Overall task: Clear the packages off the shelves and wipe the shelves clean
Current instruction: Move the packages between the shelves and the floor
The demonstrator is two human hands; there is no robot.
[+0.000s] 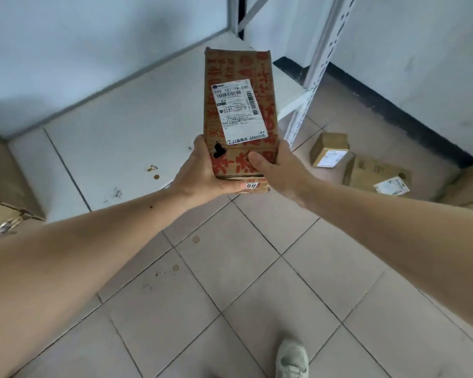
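Observation:
A tall brown cardboard package [238, 66] with red print and a white shipping label is held up in front of the white shelf [126, 124]. My left hand [202, 173] grips its lower left edge, thumb on the front and fingers under the bottom. My right hand [279, 167] grips the lower right edge, with the thumb across the front face. The shelf board behind shows small brown spots and crumbs [153, 171].
Two brown packages [329, 148] [374, 173] lie on the tiled floor right of the white shelf post [314, 75]. More cardboard boxes [3, 186] stand on the shelf at the left edge, another box [470, 184] at the right edge. My shoe [291, 358] is on the tiles.

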